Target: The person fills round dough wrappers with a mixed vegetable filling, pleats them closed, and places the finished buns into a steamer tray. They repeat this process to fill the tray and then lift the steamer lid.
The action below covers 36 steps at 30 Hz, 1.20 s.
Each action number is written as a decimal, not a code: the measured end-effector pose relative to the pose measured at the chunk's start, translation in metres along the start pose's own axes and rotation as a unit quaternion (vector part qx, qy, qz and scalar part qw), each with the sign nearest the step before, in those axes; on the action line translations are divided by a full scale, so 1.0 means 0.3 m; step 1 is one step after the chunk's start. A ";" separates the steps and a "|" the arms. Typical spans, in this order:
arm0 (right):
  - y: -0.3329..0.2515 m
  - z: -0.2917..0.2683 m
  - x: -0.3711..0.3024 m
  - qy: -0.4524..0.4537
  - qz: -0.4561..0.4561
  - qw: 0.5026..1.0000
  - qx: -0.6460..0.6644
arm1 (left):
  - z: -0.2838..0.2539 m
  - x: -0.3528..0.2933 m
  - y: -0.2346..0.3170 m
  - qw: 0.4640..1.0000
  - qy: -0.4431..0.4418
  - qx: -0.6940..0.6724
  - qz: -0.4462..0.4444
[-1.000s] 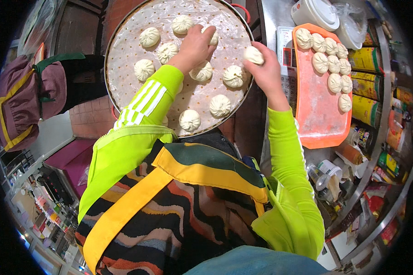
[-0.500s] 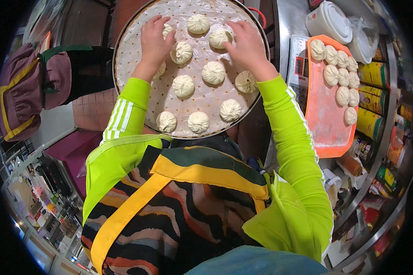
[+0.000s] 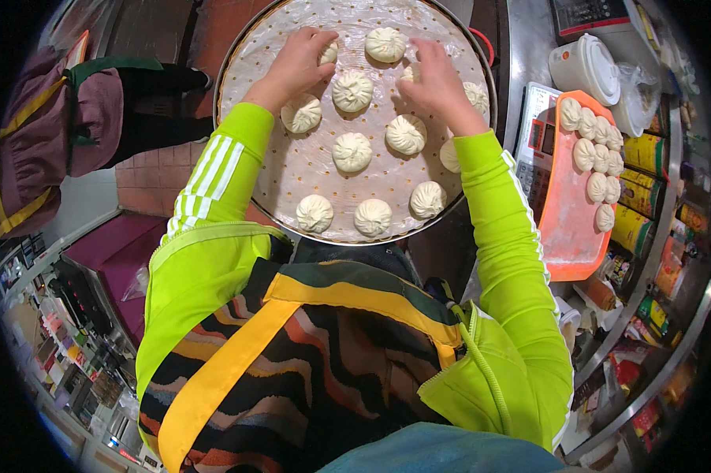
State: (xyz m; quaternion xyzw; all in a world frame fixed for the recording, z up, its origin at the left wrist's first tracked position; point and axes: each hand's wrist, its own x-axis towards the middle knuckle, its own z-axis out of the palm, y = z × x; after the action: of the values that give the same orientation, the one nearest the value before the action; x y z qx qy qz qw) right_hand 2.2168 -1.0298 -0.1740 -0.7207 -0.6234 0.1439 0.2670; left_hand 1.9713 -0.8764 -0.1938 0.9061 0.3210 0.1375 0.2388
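Observation:
A large round tray [image 3: 292,185], lined with perforated white sheet, holds several pleated buns, spaced apart. At its upper left my left hand [image 3: 299,67] has thumb and fingers curled around a bun [image 3: 329,54], partly hidden by them. Across from it my right hand [image 3: 441,85] cups another bun [image 3: 410,72], with fingers on its far side and thumb near its near side. Between the hands sit a far bun [image 3: 385,45] and a nearer pleated bun [image 3: 352,91]. A bun [image 3: 301,113] lies just below my left wrist, and one [image 3: 475,96] shows right of my right hand.
Right of the tray, an orange tray [image 3: 564,229] of smaller dough pieces rests partly over a scale [image 3: 535,138]. Lidded white tubs [image 3: 592,69] stand behind it, and shelves of packets line the far right. A person in a purple garment [image 3: 95,130] is at the left.
The view has shifted, so the tray and buns appear farther right. My right hand now covers more of its bun. My left hand remains around its bun at the upper left.

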 end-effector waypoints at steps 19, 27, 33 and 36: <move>-0.301 0.195 0.115 0.061 0.016 0.998 -0.026 | -0.130 -0.099 -0.187 0.984 0.121 -0.067 0.110; -0.371 0.281 0.004 -0.071 -0.024 0.997 -0.021 | -0.122 -0.282 -0.160 0.963 -0.076 -0.112 0.232; -0.388 0.178 -0.075 0.012 0.068 0.997 0.027 | -0.157 -0.300 -0.169 0.977 -0.087 -0.073 0.182; -0.338 0.152 -0.184 0.057 0.160 0.985 -0.001 | -0.180 -0.288 -0.131 0.981 -0.026 -0.063 0.181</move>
State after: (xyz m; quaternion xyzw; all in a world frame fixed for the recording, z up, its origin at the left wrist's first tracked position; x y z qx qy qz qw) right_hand 2.0989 -1.0662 -0.1608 -0.8187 -0.4837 0.1427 0.2746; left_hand 1.8639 -0.8872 -0.1768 0.9354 0.1364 0.1752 0.2752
